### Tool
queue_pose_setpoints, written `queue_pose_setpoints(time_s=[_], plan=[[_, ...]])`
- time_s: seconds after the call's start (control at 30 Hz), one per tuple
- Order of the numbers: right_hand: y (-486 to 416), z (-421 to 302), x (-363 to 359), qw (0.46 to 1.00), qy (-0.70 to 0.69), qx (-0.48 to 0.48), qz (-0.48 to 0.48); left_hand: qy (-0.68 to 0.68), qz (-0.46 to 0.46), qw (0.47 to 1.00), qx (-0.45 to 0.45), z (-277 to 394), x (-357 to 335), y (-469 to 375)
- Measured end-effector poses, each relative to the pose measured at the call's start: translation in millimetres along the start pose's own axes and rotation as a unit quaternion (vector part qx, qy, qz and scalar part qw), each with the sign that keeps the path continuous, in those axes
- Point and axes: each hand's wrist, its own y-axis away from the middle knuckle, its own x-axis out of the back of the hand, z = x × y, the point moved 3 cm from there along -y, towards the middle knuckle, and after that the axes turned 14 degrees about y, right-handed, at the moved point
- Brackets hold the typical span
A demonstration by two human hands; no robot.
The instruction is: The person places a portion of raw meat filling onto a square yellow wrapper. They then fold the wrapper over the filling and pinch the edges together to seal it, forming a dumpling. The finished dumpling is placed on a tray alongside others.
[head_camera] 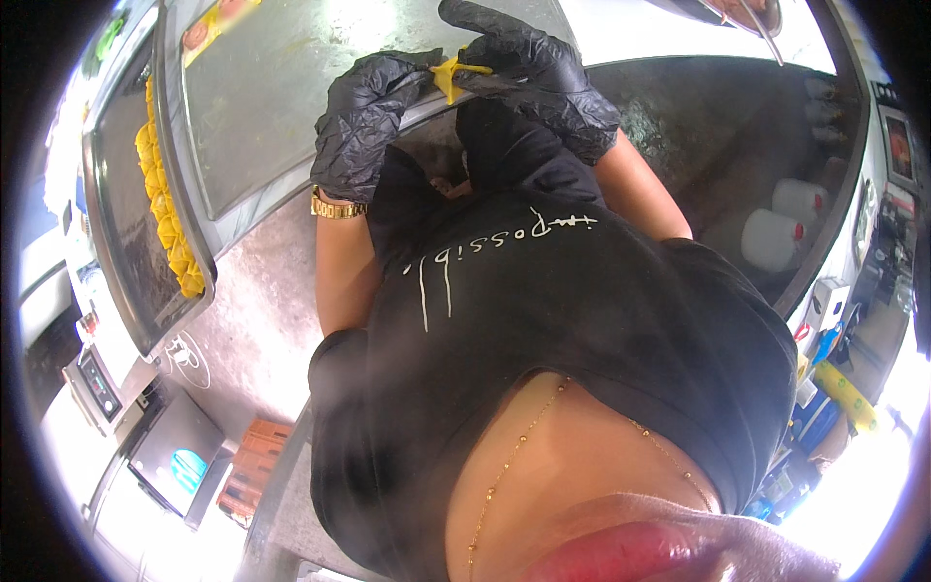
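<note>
Both of my hands wear black disposable gloves and meet over the near edge of a metal tray (254,145). Between them is a small folded piece of yellow dough wrapper (449,76). My left hand (371,116), above a gold watch, pinches its left corner. On its other side, my right hand (534,73) holds the wrapper near the fingertips, with another finger or thumb stretched out away from it. On the tray's far left corner lie yellow wrapper pieces with pinkish filling (200,35), partly blurred. Folded yellow dumplings (164,211) stand in a row in a second tray at left.
The second, deep metal tray (207,269) sits left of the work tray. A metal bowl (764,14) with filling and a utensil is at the top right. White jugs (771,240) with red caps stand on the right, and orange crates (254,465) are at lower left.
</note>
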Motion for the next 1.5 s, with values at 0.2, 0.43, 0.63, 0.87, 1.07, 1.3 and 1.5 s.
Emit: queue_pose_setpoints(time_s=[0.2, 0.43, 0.63, 0.87, 1.07, 1.3, 1.5], plan=[[9.5, -11.4, -13.5, 0.951, 0.287, 0.118, 0.001, -0.05, 0.027, 0.998, -0.035, 3.4, -4.5, 7.3], [10.2, -22.1, -8.8, 0.899, 0.424, 0.1, 0.046, -0.033, -0.024, 0.999, -0.025, 10.2, -2.0, -0.1], [11.7, -24.1, -12.4, 0.895, 0.419, 0.154, 0.022, -0.081, 0.017, 0.994, -0.068, -1.6, -6.4, 7.5], [15.4, -30.3, -22.9, 0.913, 0.388, 0.112, 0.052, -0.078, 0.025, 0.995, -0.061, 9.9, -8.6, 4.4], [6.3, -20.6, -11.5, 0.892, 0.435, 0.113, 0.055, -0.065, 0.021, 0.996, -0.058, 1.9, -9.6, 4.9], [10.7, -26.2, -24.0, 0.899, 0.415, 0.12, 0.073, -0.076, 0.02, 0.993, -0.084, 11.4, -13.7, 0.3], [3.0, -19.7, -20.1, 0.872, 0.447, 0.185, 0.071, -0.054, 0.033, 0.996, -0.065, 7.6, -15.2, 1.3]])
